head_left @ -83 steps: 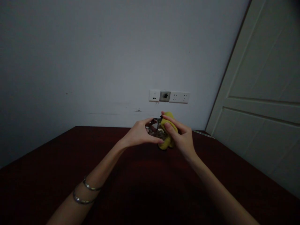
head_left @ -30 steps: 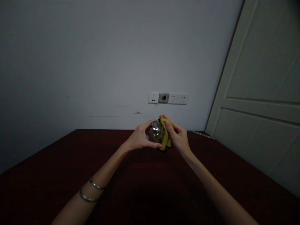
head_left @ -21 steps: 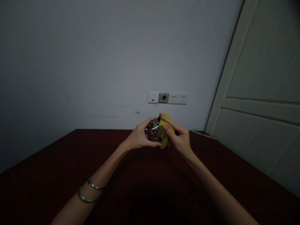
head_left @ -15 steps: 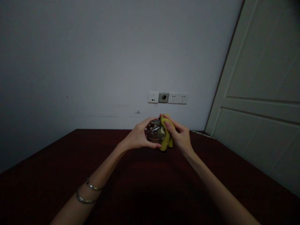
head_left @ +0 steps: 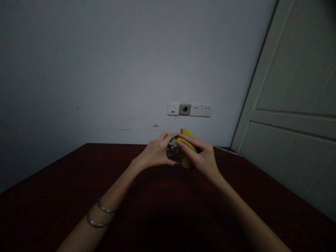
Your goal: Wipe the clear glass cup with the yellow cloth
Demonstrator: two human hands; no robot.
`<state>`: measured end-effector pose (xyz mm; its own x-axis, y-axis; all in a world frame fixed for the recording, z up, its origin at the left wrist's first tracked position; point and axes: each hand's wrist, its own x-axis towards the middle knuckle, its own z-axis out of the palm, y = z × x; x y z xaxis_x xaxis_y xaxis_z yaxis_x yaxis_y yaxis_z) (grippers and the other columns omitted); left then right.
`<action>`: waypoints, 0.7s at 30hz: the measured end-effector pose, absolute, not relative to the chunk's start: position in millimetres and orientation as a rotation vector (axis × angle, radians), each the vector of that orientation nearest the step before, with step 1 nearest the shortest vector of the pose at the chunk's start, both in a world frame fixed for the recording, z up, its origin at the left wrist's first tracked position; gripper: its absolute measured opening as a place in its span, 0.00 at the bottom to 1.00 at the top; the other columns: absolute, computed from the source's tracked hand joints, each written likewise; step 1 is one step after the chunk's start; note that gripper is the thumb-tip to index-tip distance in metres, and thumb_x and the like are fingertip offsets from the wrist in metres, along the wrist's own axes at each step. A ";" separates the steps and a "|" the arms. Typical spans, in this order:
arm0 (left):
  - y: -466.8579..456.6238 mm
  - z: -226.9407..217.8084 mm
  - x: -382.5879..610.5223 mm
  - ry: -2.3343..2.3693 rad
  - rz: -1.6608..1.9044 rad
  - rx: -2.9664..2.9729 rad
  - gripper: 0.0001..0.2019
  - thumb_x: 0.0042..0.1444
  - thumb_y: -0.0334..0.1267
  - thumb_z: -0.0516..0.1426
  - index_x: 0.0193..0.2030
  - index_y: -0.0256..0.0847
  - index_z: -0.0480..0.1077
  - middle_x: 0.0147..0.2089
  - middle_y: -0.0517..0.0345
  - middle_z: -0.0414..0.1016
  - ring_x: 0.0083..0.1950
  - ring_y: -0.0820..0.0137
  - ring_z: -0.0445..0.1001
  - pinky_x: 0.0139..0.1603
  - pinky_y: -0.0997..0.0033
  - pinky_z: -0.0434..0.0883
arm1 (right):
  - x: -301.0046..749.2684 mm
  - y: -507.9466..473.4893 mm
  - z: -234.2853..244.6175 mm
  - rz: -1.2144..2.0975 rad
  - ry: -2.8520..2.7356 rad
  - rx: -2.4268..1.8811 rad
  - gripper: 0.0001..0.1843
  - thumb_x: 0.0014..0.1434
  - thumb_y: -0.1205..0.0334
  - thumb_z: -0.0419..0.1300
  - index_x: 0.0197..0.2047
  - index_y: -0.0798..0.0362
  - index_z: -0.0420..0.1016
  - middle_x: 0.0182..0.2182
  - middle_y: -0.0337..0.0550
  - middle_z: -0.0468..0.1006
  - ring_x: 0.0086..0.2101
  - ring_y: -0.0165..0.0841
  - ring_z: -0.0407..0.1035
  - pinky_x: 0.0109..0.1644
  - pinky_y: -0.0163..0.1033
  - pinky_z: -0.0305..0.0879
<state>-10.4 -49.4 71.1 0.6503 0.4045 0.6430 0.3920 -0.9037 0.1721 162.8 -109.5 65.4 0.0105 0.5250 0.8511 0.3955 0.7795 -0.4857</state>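
My left hand (head_left: pixel 159 149) is wrapped round a clear, shiny glass vessel (head_left: pixel 172 152), thumb below and fingers above. The vessel's exact kind cannot be made out, since both hands and the cloth cover much of it. My right hand (head_left: pixel 203 154) grips a yellow cloth (head_left: pixel 187 161) and presses it against the vessel's right side. Part of the cloth sticks up above the fingers and another part hangs down beneath them. Both hands are held close together over the far part of the dark red table (head_left: pixel 162 199).
A pale wall (head_left: pixel 131 70) rises behind the table, with a row of sockets (head_left: pixel 201 110) just above the hands. On the right stands a panelled door (head_left: pixel 294 105). A thin patterned strip (head_left: pixel 228 151) lies at the table's far right edge.
My right hand has slid the cloth left across the vessel, covering more of it. The vessel has turned a little in my left hand. The view has shifted slightly.
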 end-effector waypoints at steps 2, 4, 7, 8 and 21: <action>-48.7 71.0 -10.7 0.712 1.116 2.837 0.43 0.41 0.43 0.66 0.63 0.42 0.54 0.55 0.46 0.65 0.52 0.56 0.71 0.51 0.53 0.71 | 163.3 -111.0 65.3 0.073 -1.693 -0.698 0.15 0.54 0.62 0.64 0.47 0.42 0.78 0.52 0.42 0.76 0.52 0.39 0.71 0.58 0.50 0.66; -48.2 71.0 -10.8 0.702 1.139 2.820 0.43 0.40 0.44 0.67 0.64 0.41 0.54 0.55 0.45 0.65 0.52 0.56 0.71 0.51 0.53 0.70 | 163.6 -111.8 65.4 0.079 -1.733 -0.656 0.15 0.54 0.63 0.64 0.46 0.41 0.78 0.54 0.41 0.75 0.52 0.39 0.70 0.59 0.50 0.65; -49.8 71.4 -9.4 0.582 1.188 2.750 0.44 0.38 0.49 0.68 0.62 0.39 0.57 0.58 0.43 0.66 0.57 0.55 0.68 0.57 0.51 0.67 | 164.3 -108.9 65.6 0.224 -1.603 -0.666 0.13 0.54 0.61 0.64 0.45 0.41 0.79 0.51 0.39 0.77 0.52 0.39 0.71 0.59 0.50 0.65; -51.0 71.6 -8.5 0.544 1.197 2.712 0.44 0.37 0.50 0.68 0.61 0.39 0.58 0.59 0.43 0.66 0.58 0.55 0.67 0.59 0.51 0.65 | 164.5 -107.3 65.7 0.289 -1.539 -0.681 0.13 0.54 0.59 0.64 0.44 0.41 0.79 0.50 0.40 0.78 0.52 0.39 0.71 0.59 0.50 0.65; -59.1 77.3 -7.4 0.637 1.183 2.373 0.37 0.40 0.42 0.67 0.58 0.38 0.63 0.51 0.48 0.74 0.50 0.59 0.73 0.52 0.56 0.70 | 154.5 -117.0 65.2 0.174 -1.609 -0.619 0.14 0.53 0.64 0.65 0.43 0.40 0.79 0.54 0.38 0.74 0.53 0.38 0.70 0.59 0.49 0.65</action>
